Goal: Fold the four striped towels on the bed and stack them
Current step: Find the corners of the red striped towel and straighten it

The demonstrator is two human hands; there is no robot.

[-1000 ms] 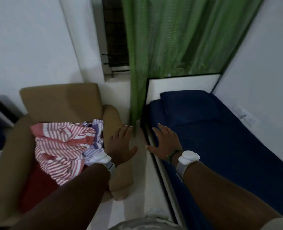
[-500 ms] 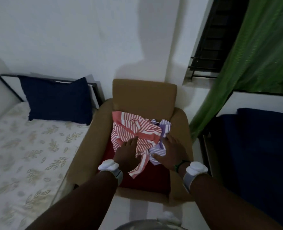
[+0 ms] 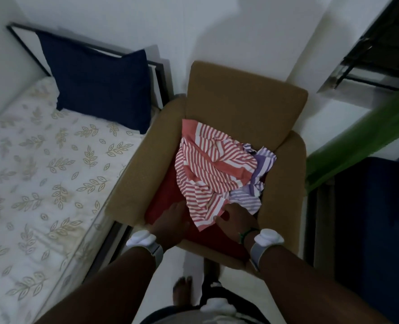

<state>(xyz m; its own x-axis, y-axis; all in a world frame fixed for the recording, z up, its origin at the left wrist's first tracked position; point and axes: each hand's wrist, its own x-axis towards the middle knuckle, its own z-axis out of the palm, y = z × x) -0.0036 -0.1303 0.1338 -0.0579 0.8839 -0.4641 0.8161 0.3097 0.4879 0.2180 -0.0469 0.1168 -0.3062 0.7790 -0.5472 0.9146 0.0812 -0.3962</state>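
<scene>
Reaching low centre: left hand (image 3: 170,220) flat beside towels (image 3: 215,171), right hand (image 3: 234,217) curling under the hem; grabbing one layer risks dragging the heap off the chair (image 3: 245,101).

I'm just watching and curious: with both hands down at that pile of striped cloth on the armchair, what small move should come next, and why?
Probably close both hands on the striped towels and lift them. They lie crumpled on the armchair, not on the leaf-print bed. The left hand and right hand sit at the pile's near edge; whether either grips cloth is unclear.
</scene>
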